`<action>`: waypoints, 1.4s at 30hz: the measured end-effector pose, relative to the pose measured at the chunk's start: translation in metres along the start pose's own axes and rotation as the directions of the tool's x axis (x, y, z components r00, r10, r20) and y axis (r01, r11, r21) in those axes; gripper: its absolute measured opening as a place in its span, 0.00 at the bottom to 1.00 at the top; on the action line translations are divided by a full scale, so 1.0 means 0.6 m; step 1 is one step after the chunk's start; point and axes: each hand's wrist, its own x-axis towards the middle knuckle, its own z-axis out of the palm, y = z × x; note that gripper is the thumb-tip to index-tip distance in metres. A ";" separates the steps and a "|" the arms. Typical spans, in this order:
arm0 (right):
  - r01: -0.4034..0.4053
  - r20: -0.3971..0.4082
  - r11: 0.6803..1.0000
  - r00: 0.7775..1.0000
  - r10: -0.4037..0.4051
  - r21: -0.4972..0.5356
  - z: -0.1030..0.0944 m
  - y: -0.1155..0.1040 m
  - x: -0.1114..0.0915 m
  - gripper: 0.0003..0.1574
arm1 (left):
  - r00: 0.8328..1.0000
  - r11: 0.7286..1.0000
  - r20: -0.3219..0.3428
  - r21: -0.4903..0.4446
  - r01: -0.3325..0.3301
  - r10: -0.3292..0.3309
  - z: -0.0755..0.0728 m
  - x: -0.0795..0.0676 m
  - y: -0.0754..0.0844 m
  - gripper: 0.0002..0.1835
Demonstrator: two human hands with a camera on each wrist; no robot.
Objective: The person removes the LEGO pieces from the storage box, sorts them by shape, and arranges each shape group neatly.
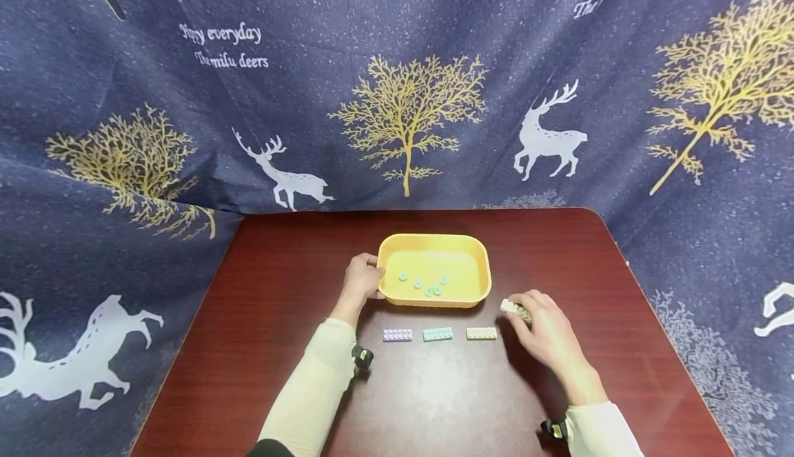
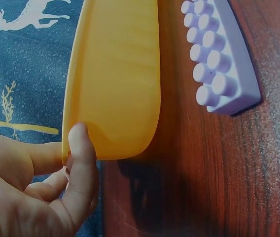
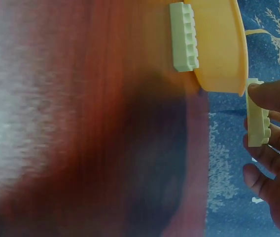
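My left hand (image 1: 362, 279) pinches the left end of a yellow plastic bin (image 1: 434, 254), thumb on one side of the rim and fingers on the other. Several small teal ring-like pieces (image 1: 418, 284) lie on its floor. Right of the bin, my right hand (image 1: 551, 333) holds a pale yellow-green studded toy brick (image 3: 257, 118) between thumb and fingers, clear of the bin. In front of the bin, three long studded toy bricks lie in a row: a purple brick (image 1: 397, 335), a teal brick (image 1: 438, 334) and a pale yellow brick (image 1: 481, 333).
A dark red-brown wooden table (image 1: 298, 250) carries everything, with a bright glare patch near its front middle. Behind it and at both sides hangs a blue cloth (image 1: 298, 98) printed with deer and trees. A black wrist device (image 1: 362, 357) sits on the left sleeve.
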 end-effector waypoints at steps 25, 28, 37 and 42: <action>0.004 0.052 1.000 0.999 -0.002 -0.031 0.014 0.019 -0.041 0.13 | 1.000 1.000 0.010 -0.004 0.004 -0.004 -0.005 0.000 0.009 0.18; 0.004 0.057 0.999 0.998 -0.002 -0.041 0.016 0.022 -0.046 0.13 | 1.000 1.000 0.010 0.000 0.009 -0.009 -0.006 -0.002 0.007 0.18; -0.022 0.073 0.999 0.997 0.025 -0.044 0.020 0.022 -0.054 0.13 | 1.000 1.000 0.014 -0.018 0.005 -0.005 -0.005 -0.003 0.004 0.17; -0.040 0.088 0.999 0.995 0.042 -0.023 0.023 0.019 -0.056 0.12 | 1.000 1.000 0.026 -0.023 -0.001 0.002 -0.006 -0.001 0.003 0.17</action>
